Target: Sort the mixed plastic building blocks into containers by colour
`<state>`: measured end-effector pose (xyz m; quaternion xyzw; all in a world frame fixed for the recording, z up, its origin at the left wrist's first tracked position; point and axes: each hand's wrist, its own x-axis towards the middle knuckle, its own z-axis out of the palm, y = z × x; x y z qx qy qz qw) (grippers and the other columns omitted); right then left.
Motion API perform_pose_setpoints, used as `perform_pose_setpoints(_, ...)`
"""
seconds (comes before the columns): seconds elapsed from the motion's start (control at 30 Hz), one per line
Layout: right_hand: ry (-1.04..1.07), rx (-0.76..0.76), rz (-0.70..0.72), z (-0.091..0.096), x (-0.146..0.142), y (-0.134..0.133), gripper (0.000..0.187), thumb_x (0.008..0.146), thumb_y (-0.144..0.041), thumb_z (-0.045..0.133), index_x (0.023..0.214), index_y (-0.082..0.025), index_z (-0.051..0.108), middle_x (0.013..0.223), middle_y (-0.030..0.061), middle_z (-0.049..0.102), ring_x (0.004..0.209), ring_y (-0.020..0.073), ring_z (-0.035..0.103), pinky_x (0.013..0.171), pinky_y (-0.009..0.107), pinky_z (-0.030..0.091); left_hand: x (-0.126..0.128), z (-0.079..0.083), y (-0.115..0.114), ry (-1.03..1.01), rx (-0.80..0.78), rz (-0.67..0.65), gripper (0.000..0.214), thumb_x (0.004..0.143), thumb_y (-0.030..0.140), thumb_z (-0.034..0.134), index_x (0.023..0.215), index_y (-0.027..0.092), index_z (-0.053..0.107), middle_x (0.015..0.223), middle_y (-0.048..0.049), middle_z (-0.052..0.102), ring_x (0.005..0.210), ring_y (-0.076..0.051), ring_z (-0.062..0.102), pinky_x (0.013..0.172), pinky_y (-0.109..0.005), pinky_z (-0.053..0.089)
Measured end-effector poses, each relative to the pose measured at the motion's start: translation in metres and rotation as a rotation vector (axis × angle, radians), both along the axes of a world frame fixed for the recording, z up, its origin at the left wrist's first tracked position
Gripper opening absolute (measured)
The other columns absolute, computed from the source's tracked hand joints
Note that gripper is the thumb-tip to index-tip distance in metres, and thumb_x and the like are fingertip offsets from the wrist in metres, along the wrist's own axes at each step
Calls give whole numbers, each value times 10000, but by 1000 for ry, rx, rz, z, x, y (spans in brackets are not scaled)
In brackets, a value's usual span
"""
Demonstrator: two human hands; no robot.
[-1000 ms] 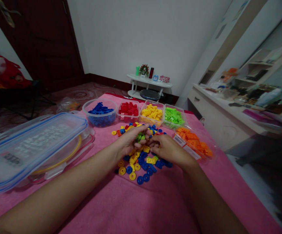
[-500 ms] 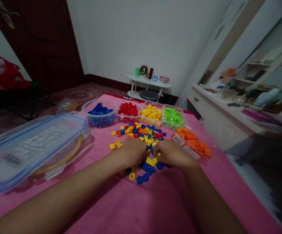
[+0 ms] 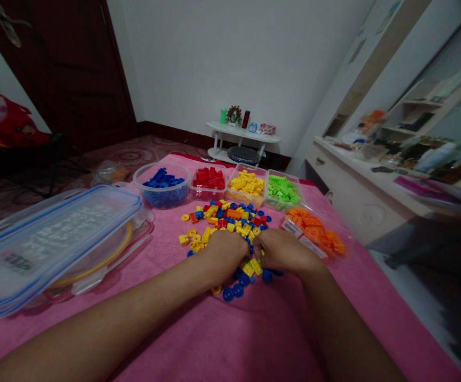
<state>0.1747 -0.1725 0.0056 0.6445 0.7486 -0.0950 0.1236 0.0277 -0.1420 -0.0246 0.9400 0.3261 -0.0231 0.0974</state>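
Note:
A loose pile of mixed building bricks (image 3: 234, 214), mostly yellow, blue, red and orange, lies on the pink cloth (image 3: 230, 339). My left hand (image 3: 229, 253) is in the near part of the pile, fingers curled down. Close beside it on the right, my right hand (image 3: 280, 250) is also closed, its fingertips pointing down among the bricks. What either hand pinches is hidden. A yellow brick (image 3: 256, 267) shows just below the gap between the hands. Blue wheels (image 3: 233, 293) lie in front of my left hand.
Behind the pile stand containers of blue (image 3: 162, 183), red (image 3: 209, 180), yellow (image 3: 247, 185) and green (image 3: 281, 191) bricks. An orange-brick container (image 3: 313, 233) is at the right. Clear lids (image 3: 61, 233) are stacked at the left. A white dresser (image 3: 357, 185) stands beyond the cloth's right edge.
My left hand has shifted slightly right, uncovering yellow bricks on its left side. The right hand stays in nearly the same place; the yellow brick between them has turned.

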Motion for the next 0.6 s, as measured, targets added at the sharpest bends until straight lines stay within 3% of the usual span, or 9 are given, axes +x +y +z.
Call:
perform_pose_setpoints(0.17, 71, 72, -5, -2, 12, 3, 113, 650, -176, 553, 719, -196, 641, 694, 14, 639, 592, 120, 519, 492, 230, 238, -2, -2, 1, -52, -8, -10, 279, 728, 121, 573, 942, 202, 733, 852, -149, 691, 773, -266, 631, 674, -326, 436)
perform_pose_setpoints(0.3, 245, 196, -50, 2, 19, 10, 114, 646, -146, 534, 720, -184, 612, 664, -7, 609, 581, 101, 502, 512, 214, 268, -6, -5, 9, -160, -36, 29, 223, 711, 157, 569, 845, 202, 743, 778, -118, 694, 718, -238, 619, 613, -291, 408)
perform_pose_setpoints(0.37, 380, 280, -80, 4, 20, 13, 117, 666, -140, 513, 737, -176, 599, 663, -11, 596, 575, 95, 501, 518, 205, 296, -9, -6, 17, -263, -171, 51, 176, 691, 187, 597, 794, 208, 737, 725, -67, 690, 653, -185, 595, 568, -247, 380)
perform_pose_setpoints(0.47, 595, 387, -94, 8, 20, 13, 108, 694, -158, 508, 764, -171, 589, 649, -18, 565, 573, 96, 497, 517, 200, 331, -13, -7, 31, -475, -503, 88, 140, 675, 231, 644, 782, 180, 719, 641, -3, 647, 548, -107, 520, 517, -200, 347)
perform_pose_setpoints(0.6, 826, 414, -96, 13, 12, 8, 90, 706, -191, 556, 787, -163, 585, 679, -12, 571, 581, 95, 495, 518, 199, 367, -15, -9, 43, -791, -919, 195, 209, 651, 272, 698, 798, 127, 663, 649, 13, 596, 556, -68, 486, 513, -170, 360)
